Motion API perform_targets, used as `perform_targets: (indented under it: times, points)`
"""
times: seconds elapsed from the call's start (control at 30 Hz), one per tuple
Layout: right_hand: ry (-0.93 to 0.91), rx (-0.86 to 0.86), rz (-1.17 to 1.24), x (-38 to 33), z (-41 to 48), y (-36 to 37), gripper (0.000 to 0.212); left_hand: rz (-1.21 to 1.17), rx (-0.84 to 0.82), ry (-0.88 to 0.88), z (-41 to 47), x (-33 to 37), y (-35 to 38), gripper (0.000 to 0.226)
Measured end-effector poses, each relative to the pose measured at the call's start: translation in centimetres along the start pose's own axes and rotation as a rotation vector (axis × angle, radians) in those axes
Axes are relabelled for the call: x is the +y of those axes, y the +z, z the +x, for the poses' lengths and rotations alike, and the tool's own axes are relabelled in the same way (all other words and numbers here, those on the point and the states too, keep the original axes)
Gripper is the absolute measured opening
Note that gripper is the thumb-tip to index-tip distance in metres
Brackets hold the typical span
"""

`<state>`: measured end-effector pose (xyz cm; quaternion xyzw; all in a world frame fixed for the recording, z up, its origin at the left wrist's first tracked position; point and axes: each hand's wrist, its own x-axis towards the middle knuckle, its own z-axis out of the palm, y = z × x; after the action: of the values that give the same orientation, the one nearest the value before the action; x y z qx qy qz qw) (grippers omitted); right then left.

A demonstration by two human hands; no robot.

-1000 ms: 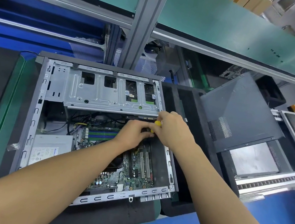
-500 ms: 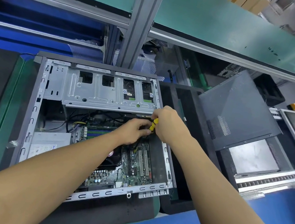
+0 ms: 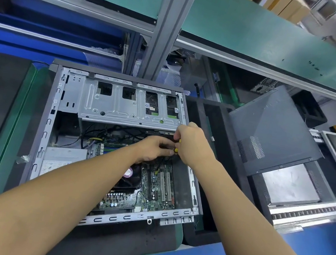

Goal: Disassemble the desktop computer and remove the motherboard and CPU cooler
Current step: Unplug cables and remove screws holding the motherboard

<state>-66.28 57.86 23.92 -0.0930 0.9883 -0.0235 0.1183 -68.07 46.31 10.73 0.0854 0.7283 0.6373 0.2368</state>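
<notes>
Both hands have edged a touch further up into the case since a second ago, and they're bunched tight under the drive cage now. Right hand [image 3: 192, 145] is curled closed around a yellow-handled screwdriver [image 3: 176, 149], only specks of yellow peeking between the fingers, wrist cocked down toward the board. Left hand [image 3: 155, 149] reaches in from the lower left, fingers pinched narrow at the tool's tip; whether they hold anything I cannot tell. The two hands are touching.

Desktop computer case [image 3: 47, 132] lies open on its side on dark foam, with the green motherboard [image 3: 158, 186] seated inside, low and right. CPU cooler [image 3: 130, 178] sits just beside the left forearm, its round sticker pinkish, writing too blurred to read. Power supply [image 3: 63, 160] at lower left carries a white label, also unreadable. Removed side panel [image 3: 274, 129] leans off to the right, well apart.
</notes>
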Motion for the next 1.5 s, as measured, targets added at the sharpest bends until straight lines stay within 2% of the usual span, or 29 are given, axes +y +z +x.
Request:
perform_targets:
  times: [0.17,0.27,0.4,0.47,0.63,0.7,0.77,0.83,0.9,0.93,1.0,1.1,1.27,1.4,1.5]
  points:
    - [0.019,-0.003,0.055,0.3,-0.3,0.0,0.025,-0.044,0.030,-0.027,0.4,-0.3,0.4,0.020]
    - [0.115,0.045,0.059,0.5,-0.4,0.0,0.039,-0.019,0.055,-0.074,0.5,-0.3,0.5,0.032]
    - [0.123,0.035,0.039,0.3,-0.3,0.3,0.026,-0.062,0.053,-0.063,0.8,-0.4,0.5,0.028]
    - [0.078,0.027,0.056,0.2,-0.2,0.1,0.017,-0.085,0.032,-0.033,0.7,-0.5,0.3,0.034]
    - [0.008,-0.035,0.032,0.5,-0.2,0.0,0.020,-0.031,0.032,-0.043,0.7,-0.7,0.3,0.023]
    - [0.027,0.001,0.084,0.6,-0.3,0.1,0.013,-0.035,0.049,-0.080,1.0,-0.8,0.4,0.020]
    - [0.068,0.050,0.099,0.6,-0.4,0.1,0.024,-0.033,0.099,-0.134,1.1,-0.9,0.4,0.027]
    - [0.103,0.050,0.039,0.6,-0.4,0.1,0.023,-0.057,0.134,-0.186,1.4,-1.1,0.3,0.034]
    - [0.116,0.023,0.033,0.6,-0.3,0.3,0.016,-0.068,0.146,-0.229,1.6,-1.3,0.2,0.024]
    - [0.123,0.015,0.073,0.5,-0.2,0.4,0.018,-0.051,0.148,-0.239,1.5,-1.1,0.2,0.015]
    - [0.135,0.015,0.177,0.3,-0.2,0.5,0.031,-0.004,0.141,-0.249,1.4,-0.8,0.2,0.018]
    - [0.127,0.006,0.104,-0.1,-0.1,0.4,0.043,0.011,0.143,-0.252,1.6,-0.8,0.6,0.014]
    - [0.065,0.040,0.042,0.2,0.0,0.4,0.018,-0.099,0.089,-0.179,1.0,-0.7,0.2,0.024]
    - [0.002,-0.021,0.033,0.5,-0.1,0.1,0.028,-0.135,0.050,-0.172,0.7,-0.6,-0.1,0.026]
    - [-0.008,0.002,0.082,0.5,-0.2,0.4,0.020,-0.126,0.081,-0.171,1.0,-1.0,0.1,0.021]
